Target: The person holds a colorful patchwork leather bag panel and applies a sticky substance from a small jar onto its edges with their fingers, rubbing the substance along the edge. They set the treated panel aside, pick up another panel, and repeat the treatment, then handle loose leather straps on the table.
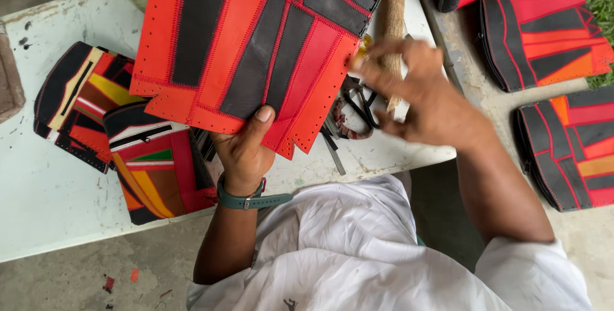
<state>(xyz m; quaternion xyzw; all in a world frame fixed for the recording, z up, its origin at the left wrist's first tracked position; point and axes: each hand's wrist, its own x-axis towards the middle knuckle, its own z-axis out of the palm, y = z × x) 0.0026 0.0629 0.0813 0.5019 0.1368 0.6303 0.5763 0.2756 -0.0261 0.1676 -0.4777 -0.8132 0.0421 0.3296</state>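
One large patchwork leather panel (256,42), stitched from red, orange and black strips with rows of punched holes along its edges, is held up over a pale, scuffed work table (51,189). Its lower edge is jagged where the strips end at different lengths. The left hand (243,148) pinches that lower edge, thumb flat on the front and fingers hidden behind; a green watch strap (252,201) circles the wrist. The right hand (416,90) hovers at the panel's right edge, fingers spread and slightly blurred, fingertips near the punched border; whether they grip anything cannot be told. Just behind this hand stands a rough wooden stick (393,23), and black-handled scissors (358,109) lie on the table below it. To the left lie two finished multicoloured leather pouches (128,138) with black zips, overlapping each other. Three more red-and-black leather bags (550,81) rest on the concrete ground to the right. White sleeves cover both upper arms.
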